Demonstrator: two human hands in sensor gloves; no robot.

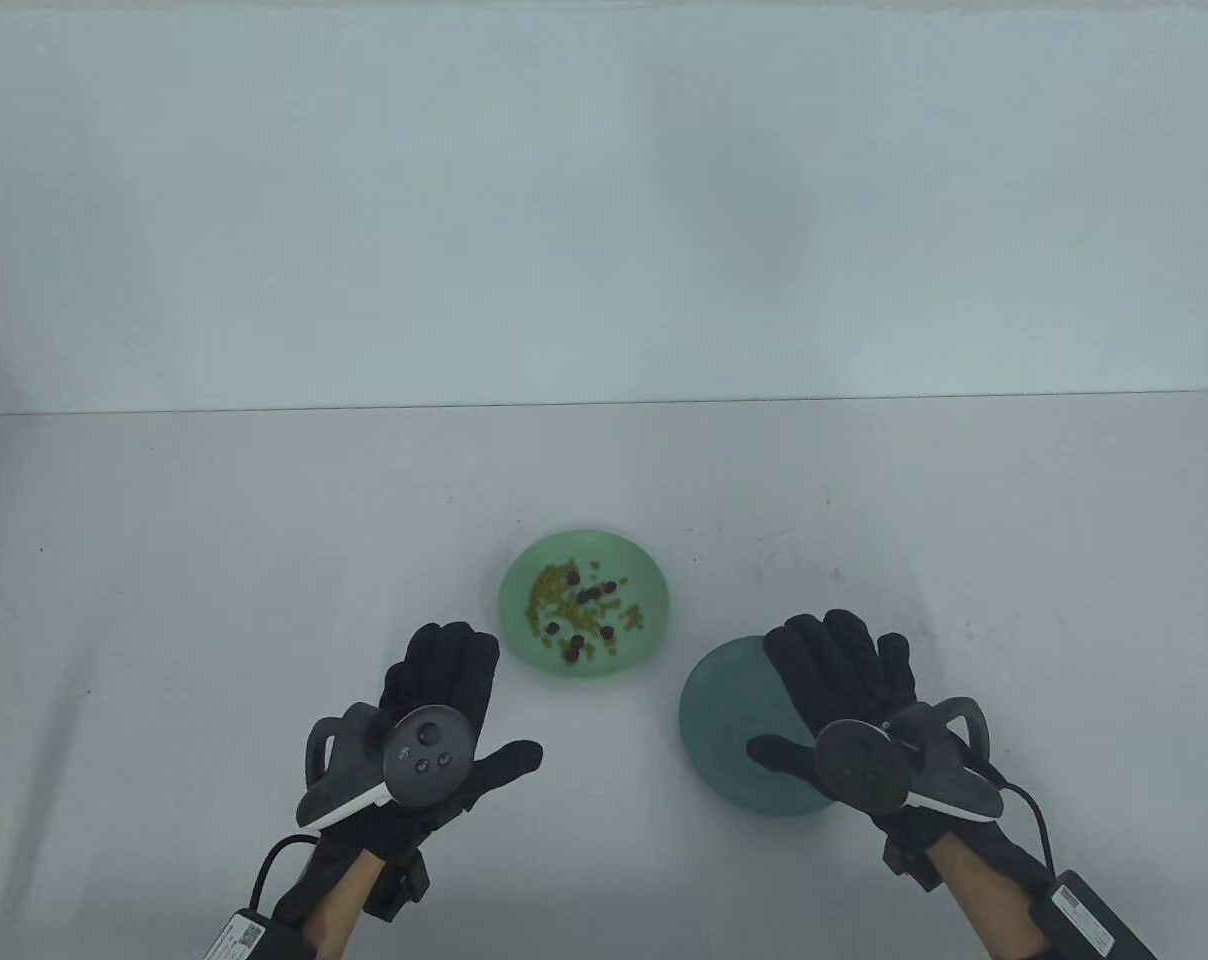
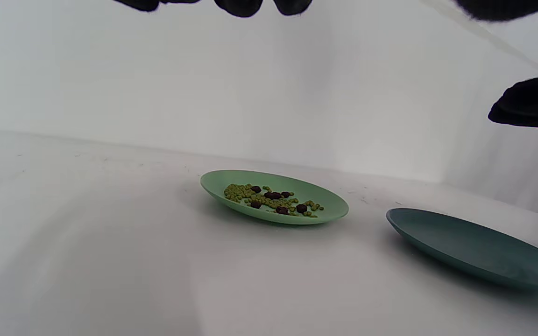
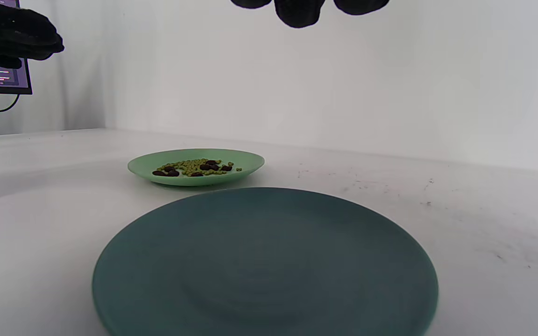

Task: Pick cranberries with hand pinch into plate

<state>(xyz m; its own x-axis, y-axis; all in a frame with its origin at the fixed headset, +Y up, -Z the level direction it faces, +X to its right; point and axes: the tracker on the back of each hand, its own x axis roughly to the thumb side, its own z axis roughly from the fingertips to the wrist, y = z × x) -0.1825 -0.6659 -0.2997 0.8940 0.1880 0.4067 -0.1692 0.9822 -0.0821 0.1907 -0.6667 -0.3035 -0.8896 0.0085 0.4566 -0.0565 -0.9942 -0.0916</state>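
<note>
Nothing has been picked yet, so the step in hand is reaching for a berry — best done with thumb and forefinger closing on one dark cranberry, leaving the green pellets around it alone.

The cranberries (image 1: 586, 612) lie scattered in the light green plate (image 1: 524, 640). The left hand (image 1: 434, 715) hovers just beside that plate's near left, fingers spread, holding nothing. The right hand (image 1: 844, 690), also spread and empty, hangs over the dark teal plate (image 1: 714, 720) — near the green plate's right.
</note>
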